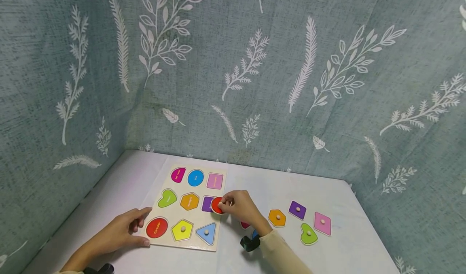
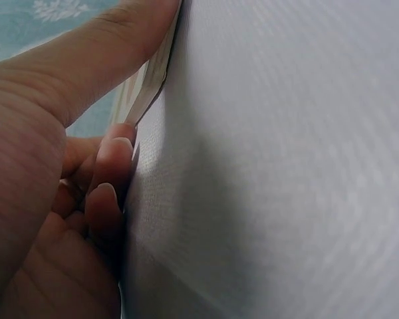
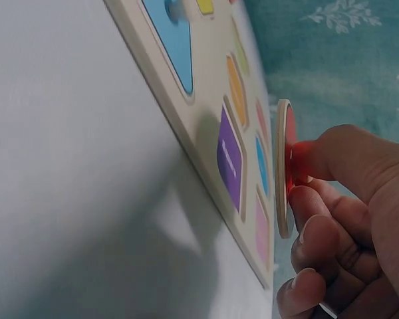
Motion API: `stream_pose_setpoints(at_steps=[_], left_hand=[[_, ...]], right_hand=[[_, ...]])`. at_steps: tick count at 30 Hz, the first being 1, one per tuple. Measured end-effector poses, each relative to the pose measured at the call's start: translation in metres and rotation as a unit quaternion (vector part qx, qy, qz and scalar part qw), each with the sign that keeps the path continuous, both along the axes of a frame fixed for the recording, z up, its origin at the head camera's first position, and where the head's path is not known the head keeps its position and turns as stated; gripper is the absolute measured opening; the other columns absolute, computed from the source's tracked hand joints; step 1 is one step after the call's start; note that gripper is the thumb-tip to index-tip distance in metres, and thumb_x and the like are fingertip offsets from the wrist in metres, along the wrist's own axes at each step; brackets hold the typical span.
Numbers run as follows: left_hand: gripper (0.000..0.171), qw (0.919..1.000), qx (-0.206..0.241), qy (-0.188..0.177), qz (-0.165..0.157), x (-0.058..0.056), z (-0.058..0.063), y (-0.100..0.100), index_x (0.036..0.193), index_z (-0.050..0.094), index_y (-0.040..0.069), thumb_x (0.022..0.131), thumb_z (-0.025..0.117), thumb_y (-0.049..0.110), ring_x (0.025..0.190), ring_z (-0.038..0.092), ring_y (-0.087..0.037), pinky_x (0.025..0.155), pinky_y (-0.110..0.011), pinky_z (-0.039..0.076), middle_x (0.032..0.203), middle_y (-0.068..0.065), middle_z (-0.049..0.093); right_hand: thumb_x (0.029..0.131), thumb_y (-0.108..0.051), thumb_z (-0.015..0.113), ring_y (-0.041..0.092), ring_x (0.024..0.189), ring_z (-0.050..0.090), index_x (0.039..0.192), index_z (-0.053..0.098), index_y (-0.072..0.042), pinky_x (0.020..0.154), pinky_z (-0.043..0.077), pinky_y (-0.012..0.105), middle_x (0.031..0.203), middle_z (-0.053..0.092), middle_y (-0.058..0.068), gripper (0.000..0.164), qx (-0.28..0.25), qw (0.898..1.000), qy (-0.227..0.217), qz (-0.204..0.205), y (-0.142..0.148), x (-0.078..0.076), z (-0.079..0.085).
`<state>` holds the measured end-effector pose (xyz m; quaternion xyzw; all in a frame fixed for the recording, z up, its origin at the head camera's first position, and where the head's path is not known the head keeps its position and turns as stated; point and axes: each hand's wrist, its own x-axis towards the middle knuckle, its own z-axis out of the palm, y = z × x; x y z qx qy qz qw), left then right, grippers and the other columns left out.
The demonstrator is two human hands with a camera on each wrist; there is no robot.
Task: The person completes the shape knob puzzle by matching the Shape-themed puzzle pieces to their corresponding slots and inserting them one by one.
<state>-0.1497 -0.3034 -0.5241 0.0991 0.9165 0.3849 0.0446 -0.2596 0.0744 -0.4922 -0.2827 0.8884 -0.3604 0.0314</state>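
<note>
A wooden shape puzzle board (image 1: 174, 241) lies on the white table, with printed spots in several shapes. By its knob, my right hand (image 1: 242, 207) pinches a red circle piece (image 1: 217, 205) above the board's right edge, partly covering the purple square spot (image 1: 206, 204). The right wrist view shows the red circle piece (image 3: 283, 169) on edge, apart from the board. My left hand (image 1: 121, 229) touches the board's lower left corner, thumb and forefinger extended, other fingers bent. The red circle spot (image 1: 157, 227) is near it. A yellow pentagon (image 1: 182, 229) and blue triangle (image 1: 206, 233) with knobs sit in the board.
Right of the board lie a purple piece (image 1: 297, 210), an orange hexagon (image 1: 277, 217), a green heart (image 1: 308, 234) and a pink piece (image 1: 323, 223). A blue piece (image 1: 256, 234) and a dark pink piece (image 1: 244, 225) are partly hidden by the right arm. Patterned curtain (image 1: 233, 71) surrounds the table.
</note>
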Motion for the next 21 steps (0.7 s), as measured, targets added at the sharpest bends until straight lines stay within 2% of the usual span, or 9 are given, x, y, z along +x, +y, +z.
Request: stream_pose_setpoints(at_steps=[7, 19, 21], left_hand=[[0.097, 1.0, -0.003, 0.008, 0.001, 0.001, -0.002, 0.0, 0.137, 0.055, -0.008, 0.064, 0.098, 0.039, 0.077, 0.046, -0.008, 0.065, -0.023, 0.044, 0.089, 0.0, 0.048], [0.099, 0.9998, 0.007, -0.007, 0.017, 0.002, -0.002, 0.0, 0.138, 0.055, -0.009, 0.062, 0.099, 0.037, 0.077, 0.047, -0.01, 0.066, -0.023, 0.046, 0.088, -0.001, 0.048], [0.097, 0.9999, 0.004, -0.003, 0.012, 0.002, -0.002, 0.001, 0.138, 0.055, -0.008, 0.063, 0.099, 0.037, 0.077, 0.047, -0.01, 0.066, -0.023, 0.045, 0.088, -0.001, 0.048]], right_hand=[[0.091, -0.022, 0.08, 0.003, 0.063, 0.049, 0.082, 0.075, -0.015, 0.058, 0.043, 0.019, 0.065, 0.057, -0.012, 0.012, 0.0, 1.0, 0.003, 0.018, -0.017, 0.006, -0.001], [0.089, -0.02, 0.08, 0.002, 0.063, 0.048, 0.078, 0.073, -0.014, 0.056, 0.044, 0.017, 0.063, 0.055, -0.011, 0.014, 0.007, 1.0, -0.005, 0.028, -0.048, 0.016, 0.0], [0.089, -0.02, 0.08, 0.002, 0.063, 0.048, 0.078, 0.073, -0.015, 0.055, 0.044, 0.017, 0.063, 0.055, -0.012, 0.014, 0.008, 0.999, -0.003, 0.031, -0.053, 0.019, 0.001]])
